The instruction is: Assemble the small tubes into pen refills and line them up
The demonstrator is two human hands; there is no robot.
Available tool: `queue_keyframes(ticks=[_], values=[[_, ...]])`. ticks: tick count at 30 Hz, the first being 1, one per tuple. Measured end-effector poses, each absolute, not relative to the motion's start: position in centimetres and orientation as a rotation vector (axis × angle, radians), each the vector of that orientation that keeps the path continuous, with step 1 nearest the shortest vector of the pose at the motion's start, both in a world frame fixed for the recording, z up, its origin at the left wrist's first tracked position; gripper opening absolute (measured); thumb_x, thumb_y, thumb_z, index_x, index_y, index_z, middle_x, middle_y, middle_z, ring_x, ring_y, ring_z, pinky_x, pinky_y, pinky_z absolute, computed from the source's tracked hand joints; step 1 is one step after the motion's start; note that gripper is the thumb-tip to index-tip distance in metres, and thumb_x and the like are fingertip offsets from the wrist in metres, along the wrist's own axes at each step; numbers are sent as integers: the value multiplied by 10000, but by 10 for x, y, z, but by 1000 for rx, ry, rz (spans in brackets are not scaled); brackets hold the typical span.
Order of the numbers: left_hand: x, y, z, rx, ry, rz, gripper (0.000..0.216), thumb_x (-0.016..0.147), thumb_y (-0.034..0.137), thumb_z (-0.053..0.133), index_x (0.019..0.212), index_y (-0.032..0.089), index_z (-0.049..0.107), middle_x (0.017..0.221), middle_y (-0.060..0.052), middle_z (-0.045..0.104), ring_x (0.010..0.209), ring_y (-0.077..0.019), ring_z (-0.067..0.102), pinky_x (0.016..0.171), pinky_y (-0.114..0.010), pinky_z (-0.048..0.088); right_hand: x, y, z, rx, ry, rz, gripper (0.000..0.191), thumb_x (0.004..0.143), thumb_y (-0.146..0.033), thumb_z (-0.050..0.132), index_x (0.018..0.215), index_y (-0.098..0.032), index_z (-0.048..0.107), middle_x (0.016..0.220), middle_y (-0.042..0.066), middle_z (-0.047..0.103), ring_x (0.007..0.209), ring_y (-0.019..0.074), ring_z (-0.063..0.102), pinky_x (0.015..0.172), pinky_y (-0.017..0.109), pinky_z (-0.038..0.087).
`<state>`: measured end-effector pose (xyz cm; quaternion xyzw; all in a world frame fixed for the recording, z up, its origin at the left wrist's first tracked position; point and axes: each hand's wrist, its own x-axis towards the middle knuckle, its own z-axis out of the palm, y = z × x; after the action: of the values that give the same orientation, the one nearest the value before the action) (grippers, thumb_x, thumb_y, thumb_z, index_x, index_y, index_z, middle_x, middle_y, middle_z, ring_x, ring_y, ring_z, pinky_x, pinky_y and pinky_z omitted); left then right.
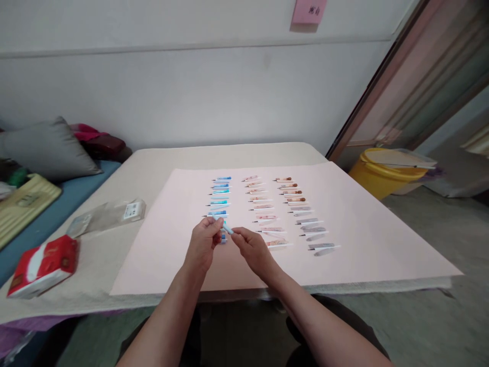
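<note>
Both hands meet over the near part of a pale pink sheet point(367, 239) on a table. My left hand point(204, 242) and my right hand point(252, 247) each pinch one end of a small light-blue pen-like stick point(225, 228), held just above the sheet. Three columns of similar small sticks lie beyond the hands: a blue column point(219, 196), a pink-and-orange column point(262, 206) and a brown-to-grey column point(303, 214). The held stick is at the near end of the blue column.
A clear plastic bag with a white label point(109, 214) lies left of the sheet, and a red-and-white tissue pack point(44, 265) sits at the table's near left corner. Cushions and a blue mattress point(42, 153) lie farther left. A yellow bucket point(385, 171) stands at the right.
</note>
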<state>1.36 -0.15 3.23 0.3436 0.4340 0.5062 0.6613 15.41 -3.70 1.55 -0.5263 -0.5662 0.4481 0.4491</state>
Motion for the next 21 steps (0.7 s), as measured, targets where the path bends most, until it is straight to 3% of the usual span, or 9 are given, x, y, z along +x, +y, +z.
queue_keyframes(ticks=[3,7,12,14,17,21], values=[[12,0,30,805,969,1134,263,674,313,718,630,151,514,524,36,469,480,-53,407,479,-183,326,154,-37,16,-1308,-1417,1113,243,845,-357,484,893,-212,672,573,-43,442,550,101,383,511,223,295],[12,0,31,806,904,1107,187,696,283,694,734,135,587,576,28,491,496,-45,410,482,-172,321,154,-36,14,-1286,-1340,1254,282,856,-385,462,956,-210,660,499,-64,330,472,94,310,451,222,248],[14,-3,34,839,973,1129,211,715,328,680,730,146,574,566,32,494,502,-57,426,506,-187,343,153,-38,15,-1297,-1417,1120,229,842,-361,503,881,-199,660,579,-42,465,556,95,399,512,216,305],[14,-3,35,864,999,1137,205,704,313,691,728,142,580,550,34,488,500,-57,423,508,-188,336,152,-39,16,-1287,-1369,1184,250,848,-393,495,820,-186,633,546,-46,451,525,89,388,488,212,297],[13,-3,37,876,999,1150,198,699,299,694,741,133,595,595,19,528,507,-52,418,505,-189,321,151,-40,16,-1247,-1191,1382,325,863,-456,457,731,-180,568,450,-68,378,423,70,301,410,206,226],[12,-3,40,876,967,1134,193,719,280,672,822,129,610,706,-14,593,532,-52,428,532,-200,342,151,-41,18,-1140,-971,1606,259,826,-421,530,736,-179,549,386,-99,319,357,45,172,366,208,104]])
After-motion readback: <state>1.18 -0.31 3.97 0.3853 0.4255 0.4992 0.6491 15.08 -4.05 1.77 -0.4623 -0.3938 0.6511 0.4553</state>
